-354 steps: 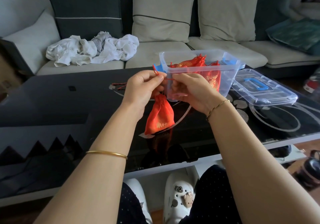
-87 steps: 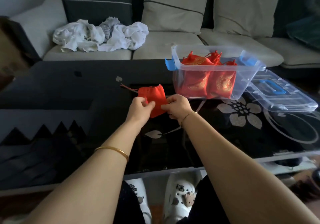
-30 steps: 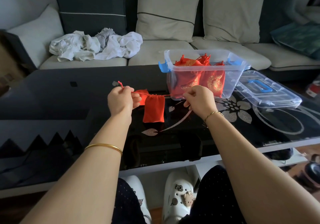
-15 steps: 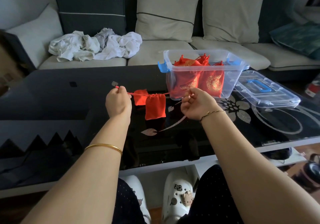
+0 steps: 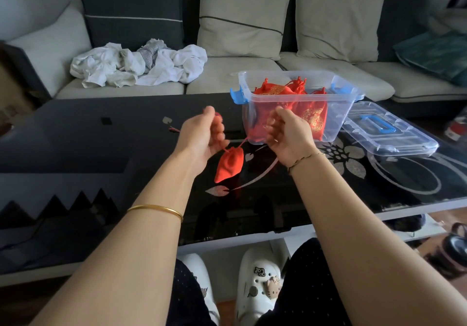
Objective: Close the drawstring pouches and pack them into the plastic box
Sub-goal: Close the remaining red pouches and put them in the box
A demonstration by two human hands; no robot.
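Both hands were raised over the black glass table (image 5: 75,143), just in front of the plastic box (image 5: 338,121). The left hand (image 5: 202,133) was curled, fingers bent in, pinching a red drawstring (image 5: 237,145); a cord end stuck out past it on the side away from the box. The right hand (image 5: 290,133) was curled too, fingers folded toward the palm, gripping the other run of cord right against the box's near wall. The red pouch (image 5: 229,164) hung tilted from the cords between the two hands, below them, mouth cinched narrow, bottom near the table; can't tell if it touched the glass.

The box was clear with blue latches, lid off, standing on the table at the sofa side. Several red pouches with gold print (image 5: 310,116) sat inside it, tops bunched, standing roughly upright. The clear lid (image 5: 389,133) with a blue handle lay flat on the table just beside the box, on the side away from the left hand.

Gold bangle (image 5: 155,210) on the left forearm, thin bracelet (image 5: 303,159) on the right wrist. Behind the box: a sofa (image 5: 227,73) with cushions and a pile of white cloth (image 5: 136,65) on the seat, well apart from the box. White clogs (image 5: 260,282) under the table edge nearest the person.
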